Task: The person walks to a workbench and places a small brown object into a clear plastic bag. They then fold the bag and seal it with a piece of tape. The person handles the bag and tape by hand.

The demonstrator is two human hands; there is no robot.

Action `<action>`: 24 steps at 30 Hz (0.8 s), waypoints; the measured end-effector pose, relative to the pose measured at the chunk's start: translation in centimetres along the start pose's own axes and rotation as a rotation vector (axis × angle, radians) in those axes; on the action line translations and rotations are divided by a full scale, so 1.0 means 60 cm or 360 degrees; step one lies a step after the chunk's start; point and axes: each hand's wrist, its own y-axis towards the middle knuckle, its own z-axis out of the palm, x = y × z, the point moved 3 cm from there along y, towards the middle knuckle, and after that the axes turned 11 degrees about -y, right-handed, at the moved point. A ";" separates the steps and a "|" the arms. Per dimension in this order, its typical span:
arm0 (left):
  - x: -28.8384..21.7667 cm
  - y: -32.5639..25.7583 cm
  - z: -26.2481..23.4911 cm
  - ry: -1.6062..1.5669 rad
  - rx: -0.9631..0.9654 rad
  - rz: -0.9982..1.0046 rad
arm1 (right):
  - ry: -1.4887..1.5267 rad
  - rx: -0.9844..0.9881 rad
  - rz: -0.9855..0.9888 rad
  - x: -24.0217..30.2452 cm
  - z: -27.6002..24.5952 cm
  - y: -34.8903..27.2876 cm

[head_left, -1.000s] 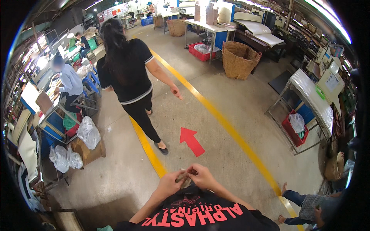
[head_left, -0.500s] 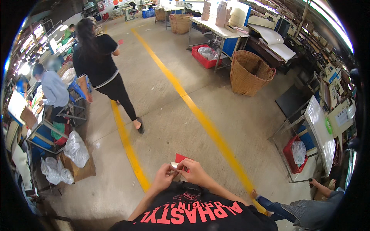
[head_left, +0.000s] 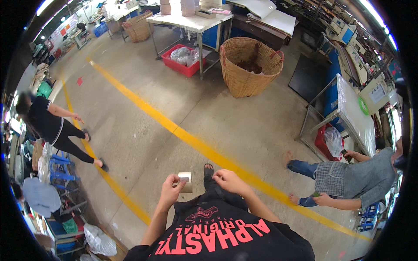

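Observation:
My left hand (head_left: 170, 189) is closed on a pale cream, shiny piece (head_left: 187, 187), with a small grey patch near the thumb. It looks like a small roll or a folded card; I cannot tell which. Off to its right, apart from the piece, my right hand (head_left: 230, 181) has its fingers curled and the tips pinched together. Whatever they hold, if anything, is too small to make out. Both hands are in front of my black shirt, above the floor, and my sandalled foot (head_left: 209, 167) shows between them.
A yellow floor line (head_left: 174, 127) runs diagonally ahead. Beyond stand a wicker basket (head_left: 244, 80), a red crate (head_left: 185, 68) and a white table (head_left: 196, 24). One person (head_left: 48, 122) is at the left; another in grey (head_left: 365, 176) is close on the right, beside a plastic-covered table (head_left: 355, 115).
My hands have drawn apart, the cream piece staying in the left. The red piece seen earlier is out of sight. My view has turned right and moved forward; the person in grey appears closer.

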 end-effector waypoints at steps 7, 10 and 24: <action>-0.101 0.255 -0.046 -0.0544 -0.0320 0.0029 | 0.0017 0.0202 -0.0431 0.097 -0.085 0.411; -0.106 0.364 -0.118 -0.0598 -0.0542 0.0028 | -0.0029 0.0607 -0.0545 0.122 -0.096 0.575; -0.273 0.946 -0.520 0.1056 -0.0005 -0.0555 | -0.0492 0.0979 0.0678 -0.055 -0.141 1.002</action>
